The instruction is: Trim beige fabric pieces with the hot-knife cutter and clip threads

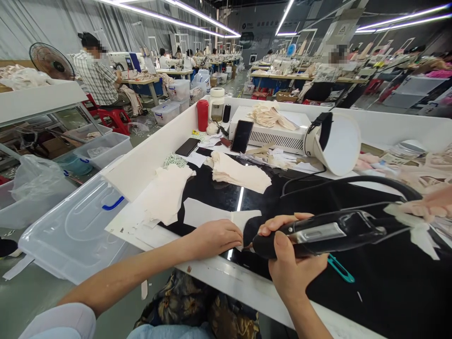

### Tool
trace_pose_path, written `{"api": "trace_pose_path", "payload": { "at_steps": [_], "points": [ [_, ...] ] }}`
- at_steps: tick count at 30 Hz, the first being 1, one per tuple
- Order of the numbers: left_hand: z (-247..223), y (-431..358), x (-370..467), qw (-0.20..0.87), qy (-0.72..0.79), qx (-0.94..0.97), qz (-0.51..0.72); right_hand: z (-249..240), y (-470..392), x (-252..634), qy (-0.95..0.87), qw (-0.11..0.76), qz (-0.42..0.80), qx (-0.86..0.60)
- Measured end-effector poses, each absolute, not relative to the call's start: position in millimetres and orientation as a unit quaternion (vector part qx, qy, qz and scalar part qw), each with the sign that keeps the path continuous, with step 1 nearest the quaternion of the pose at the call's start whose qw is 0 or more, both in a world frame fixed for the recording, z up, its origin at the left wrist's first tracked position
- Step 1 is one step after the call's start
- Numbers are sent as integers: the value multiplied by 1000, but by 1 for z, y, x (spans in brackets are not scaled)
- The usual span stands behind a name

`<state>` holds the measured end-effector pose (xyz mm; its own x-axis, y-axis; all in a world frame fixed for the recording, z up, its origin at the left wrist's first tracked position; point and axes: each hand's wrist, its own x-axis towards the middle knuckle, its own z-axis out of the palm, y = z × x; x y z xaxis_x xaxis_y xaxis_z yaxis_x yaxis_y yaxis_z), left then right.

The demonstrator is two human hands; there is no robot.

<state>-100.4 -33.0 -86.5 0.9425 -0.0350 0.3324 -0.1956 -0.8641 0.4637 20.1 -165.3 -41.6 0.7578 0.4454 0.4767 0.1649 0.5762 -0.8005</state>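
Note:
My left hand (217, 239) is low over the glossy black work surface, its fingers closed together at the edge of a pale fabric piece (205, 213). That piece lies flat, with a narrower cream part reaching to the right; the fingertips are partly hidden. My right hand (296, 263) is wrapped round a black corded hand tool (325, 233) with a silver inset. The tool's rounded end points left, and its tip is close to my left fingertips. A teal thread snipper-like tool (341, 268) lies beneath my right hand. Stacks of cream fabric pieces (242, 172) lie beyond.
Another person's hand (432, 205) at the right edge is by a pale cloth strip. A white lampshade-like cone (334, 143), a phone (242, 136) and a red cup (202, 115) stand at the back. A lidded clear bin (77, 226) is left of the table.

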Motion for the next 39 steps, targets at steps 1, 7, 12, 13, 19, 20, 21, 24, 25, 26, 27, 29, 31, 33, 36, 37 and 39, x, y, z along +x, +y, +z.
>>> {"api": "trace_pose_path", "payload": {
  "at_steps": [1, 7, 12, 13, 19, 20, 21, 24, 25, 26, 27, 29, 31, 33, 36, 37, 39],
  "points": [
    [-87, -34, -100, 248, -59, 954, 160, -41, -166, 20, -338, 822, 85, -450],
    [-96, -39, -95, 192, -38, 966, 167, -40, -168, 18, -336, 824, 86, -449],
    [-97, -41, -94, 141, -25, 969, 201, -40, -168, 19, -332, 824, 85, -451],
    [-97, -41, -94, 131, -26, 969, 208, -40, -168, 19, -332, 822, 86, -455],
    [-94, -39, -95, 98, -85, 976, 175, -39, -168, 20, -333, 818, 81, -462],
    [-93, -39, -95, 101, -85, 977, 170, -39, -168, 20, -332, 818, 82, -462],
    [-93, -38, -96, 104, -84, 977, 168, -39, -168, 20, -330, 818, 83, -463],
    [-91, -34, -99, 108, -100, 973, 176, -39, -168, 20, -330, 815, 88, -468],
    [-90, -33, -101, 105, -109, 972, 181, -39, -168, 20, -330, 815, 88, -468],
    [-90, -31, -103, 100, -118, 970, 185, -39, -168, 20, -330, 815, 88, -469],
    [-89, -30, -104, 95, -125, 969, 189, -39, -168, 20, -330, 815, 88, -469],
    [-89, -29, -107, 86, -132, 968, 195, -38, -168, 20, -330, 816, 88, -466],
    [-89, -27, -109, 78, -136, 968, 197, -38, -168, 20, -337, 817, 88, -460],
    [-90, -26, -110, 71, -142, 967, 198, -38, -168, 21, -344, 816, 88, -456],
    [-91, -26, -110, 58, -148, 966, 202, -38, -167, 21, -342, 815, 84, -459],
    [-91, -26, -110, 53, -149, 966, 203, -38, -167, 21, -342, 815, 82, -461],
    [-92, -26, -110, 44, -153, 966, 206, -38, -167, 21, -343, 814, 80, -462]
  ]
}}
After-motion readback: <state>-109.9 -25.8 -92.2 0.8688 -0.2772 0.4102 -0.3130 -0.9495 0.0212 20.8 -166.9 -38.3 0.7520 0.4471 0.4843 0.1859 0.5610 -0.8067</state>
